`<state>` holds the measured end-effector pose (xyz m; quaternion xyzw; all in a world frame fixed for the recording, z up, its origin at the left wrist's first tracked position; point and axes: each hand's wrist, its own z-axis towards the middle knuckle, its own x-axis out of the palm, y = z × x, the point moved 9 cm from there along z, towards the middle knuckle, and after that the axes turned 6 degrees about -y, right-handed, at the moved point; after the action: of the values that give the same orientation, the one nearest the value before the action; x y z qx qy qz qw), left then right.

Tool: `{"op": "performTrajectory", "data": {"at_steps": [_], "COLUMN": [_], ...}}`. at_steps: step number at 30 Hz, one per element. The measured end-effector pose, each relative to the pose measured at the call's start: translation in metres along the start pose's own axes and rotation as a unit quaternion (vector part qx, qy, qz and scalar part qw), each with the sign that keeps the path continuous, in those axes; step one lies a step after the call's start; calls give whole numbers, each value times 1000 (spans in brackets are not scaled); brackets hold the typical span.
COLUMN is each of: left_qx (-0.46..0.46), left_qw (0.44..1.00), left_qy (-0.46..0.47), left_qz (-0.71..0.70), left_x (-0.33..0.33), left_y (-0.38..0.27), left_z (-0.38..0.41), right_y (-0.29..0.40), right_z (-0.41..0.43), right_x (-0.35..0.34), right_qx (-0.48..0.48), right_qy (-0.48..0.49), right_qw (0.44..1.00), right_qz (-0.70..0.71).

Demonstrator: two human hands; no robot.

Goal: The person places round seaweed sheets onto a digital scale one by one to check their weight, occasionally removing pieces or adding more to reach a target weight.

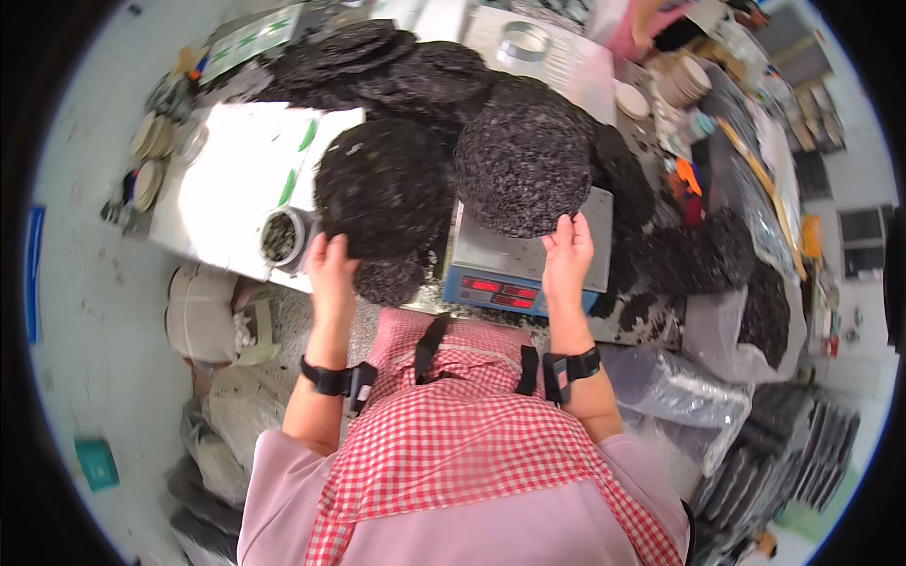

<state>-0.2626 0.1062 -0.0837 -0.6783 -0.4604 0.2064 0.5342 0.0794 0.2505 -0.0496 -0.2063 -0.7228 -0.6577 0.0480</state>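
Observation:
Between finger and thumb, my left hand (331,272) grips the lower left edge of a round, flat, dark sheet that looks like dried seaweed (382,187). A second dark round sheet (524,166) is in my right hand (570,251), pinched at its lower edge above a blue electronic scale (520,293) with a metal plate and lit red digits. Part of another dark round (389,279) shows below the left sheet. Behind both sheets lies a heap of similar dark rounds (439,67).
An open jar of dark flakes (279,237) stands on the white surface (212,191) at left. A metal ring (524,41) rests on a tray at the back. Another person's arm (643,25) shows at top right. Dark material in a plastic bag (715,329) lies at right.

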Motion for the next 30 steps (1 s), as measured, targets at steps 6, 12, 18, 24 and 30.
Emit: {"op": "performTrajectory", "data": {"at_steps": [6,12,18,24,30], "left_qx": [-185,-195,258,231,291], "left_qw": [982,945,796,799,654], "left_qy": [18,17,104,364,393], "left_qz": [-45,263,538,419,577], "left_x": [-49,-66,34,191,271], "left_y": [115,173,63,23,76], "left_z": [54,78,32,-71,-77], "right_y": [-9,-48,-23,23,9], "right_z": [11,-2,-5,-17,-13], "right_x": [-82,-136,-194,-152,-143], "right_qx": [77,147,-31,-134,-122], "right_qy": [-7,-59,-165,-67,34], "right_qw": [990,984,902,875,862], "right_qz": [122,77,-398,-460,-490]}}
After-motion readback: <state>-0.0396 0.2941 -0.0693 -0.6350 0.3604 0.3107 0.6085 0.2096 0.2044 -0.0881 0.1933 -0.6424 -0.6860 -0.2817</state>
